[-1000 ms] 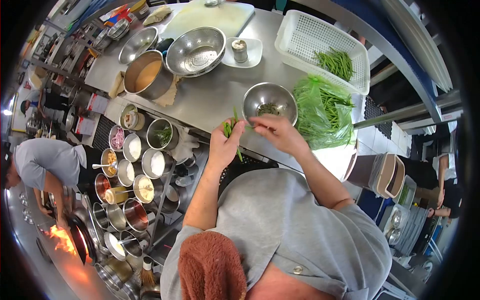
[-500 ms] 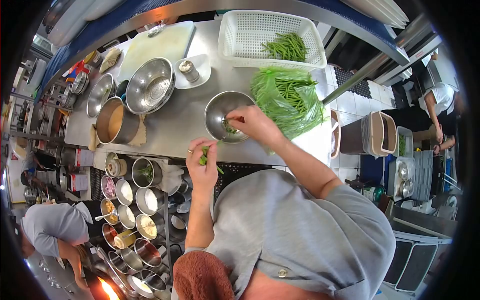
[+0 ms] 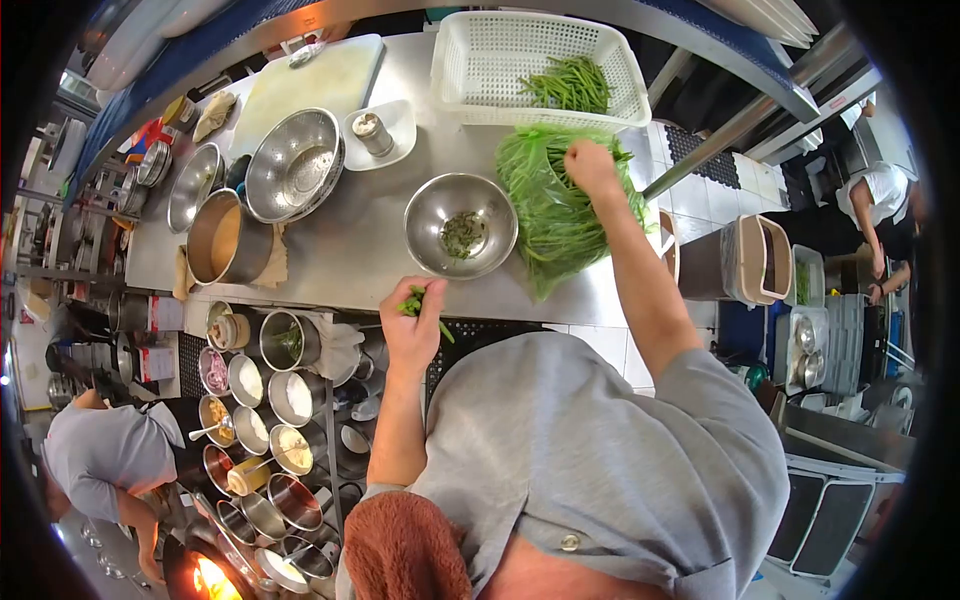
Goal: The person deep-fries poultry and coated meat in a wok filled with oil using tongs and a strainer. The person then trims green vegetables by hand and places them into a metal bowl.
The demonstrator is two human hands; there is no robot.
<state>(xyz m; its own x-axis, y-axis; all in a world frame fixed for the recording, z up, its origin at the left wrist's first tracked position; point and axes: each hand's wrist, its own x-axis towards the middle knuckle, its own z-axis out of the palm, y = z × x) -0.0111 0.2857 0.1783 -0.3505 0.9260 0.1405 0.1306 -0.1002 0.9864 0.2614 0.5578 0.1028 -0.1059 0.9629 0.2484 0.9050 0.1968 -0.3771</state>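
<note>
My left hand (image 3: 413, 325) is closed around a few green beans (image 3: 412, 302), held just off the front edge of the steel table. Beyond it stands a steel bowl (image 3: 418, 225) with small green trimmings (image 3: 462, 235) in the bottom. My right hand (image 3: 592, 165) is at the mouth of a green plastic bag (image 3: 550, 235) full of green beans, right of the bowl. Its fingers are curled down against the beans, and whatever they grip is hidden. Behind the bag, a white perforated basket (image 3: 470, 95) holds a pile of green beans (image 3: 575, 85).
At left on the table are a colander (image 3: 295, 165), a pot (image 3: 228, 240) and a cutting board (image 3: 310, 85). A shaker (image 3: 372, 133) sits in a white dish. Below are several ingredient tins (image 3: 292, 398). A co-worker (image 3: 115, 455) bends near a flame at lower left; another person stands far right.
My right hand has left the steel bowl and moved right and away from me to the bag of green beans. My left hand stays near the table edge, still holding beans.
</note>
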